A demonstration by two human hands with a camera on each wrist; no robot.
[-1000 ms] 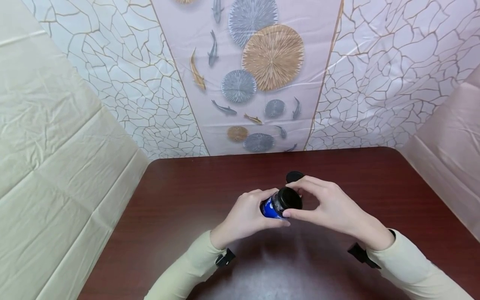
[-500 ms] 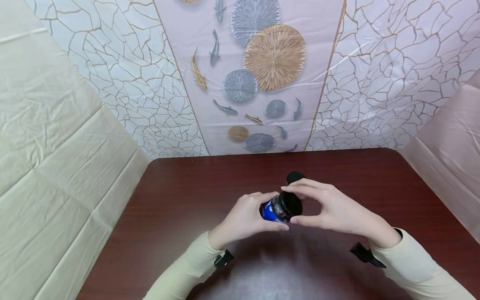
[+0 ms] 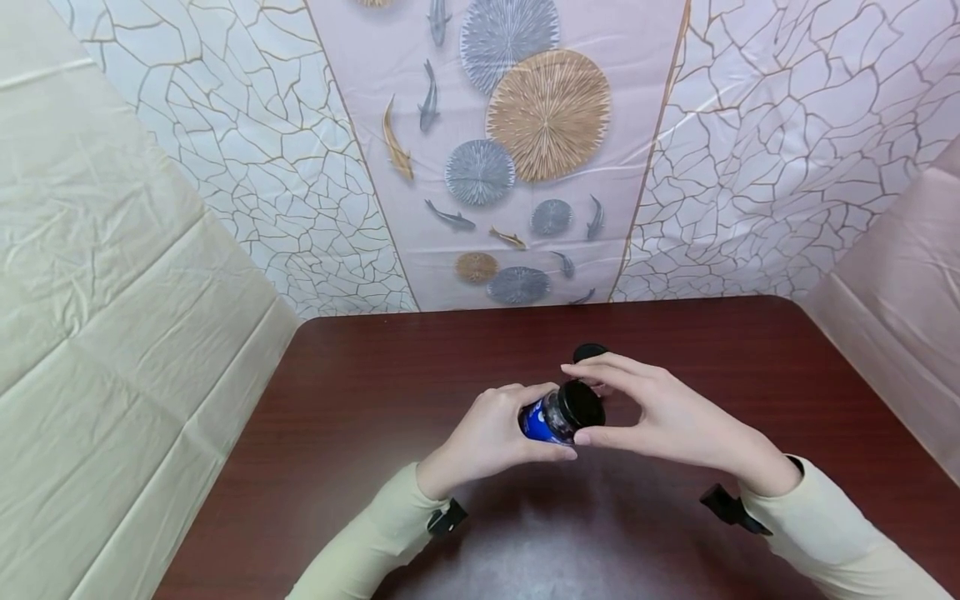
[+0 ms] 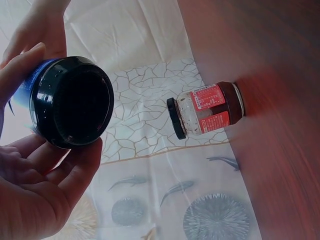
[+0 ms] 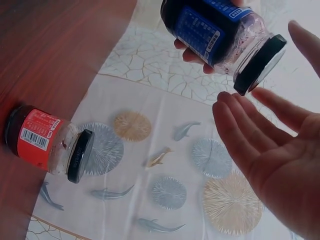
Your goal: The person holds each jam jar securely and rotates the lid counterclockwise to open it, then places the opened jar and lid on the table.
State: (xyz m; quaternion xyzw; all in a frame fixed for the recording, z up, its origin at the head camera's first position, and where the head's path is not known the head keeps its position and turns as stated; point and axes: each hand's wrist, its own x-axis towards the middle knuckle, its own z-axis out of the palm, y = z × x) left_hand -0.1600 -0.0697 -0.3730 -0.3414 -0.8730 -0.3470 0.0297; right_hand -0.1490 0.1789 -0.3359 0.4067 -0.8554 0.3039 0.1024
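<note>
My left hand [image 3: 491, 429] grips a glass jar [image 3: 538, 422] with a blue label and dark contents, its fingers and thumb round the body. The jar is tilted, with its black lid [image 3: 582, 404] turned to the right. Around that lid my right hand [image 3: 671, 412] is spread: the thumb is at the near edge, the fingers beyond the far side. In the right wrist view the fingers are nearly straight, fingertips close by the lid [image 5: 260, 65], and the thumb stands apart. The left wrist view shows the jar's dark base [image 4: 82, 102].
A second jar [image 5: 37, 135], red-labelled with a black lid, stands upright on the dark red-brown table [image 3: 390, 375] behind my right hand, mostly hidden in the head view. A patterned cloth [image 3: 480, 250] hangs behind the table, with pale cloth sides left and right.
My right hand's fingers have loosened from around the lid and lifted a little, and the hand has shifted slightly. The lid end sits slightly lower; the left hand keeps its grip.
</note>
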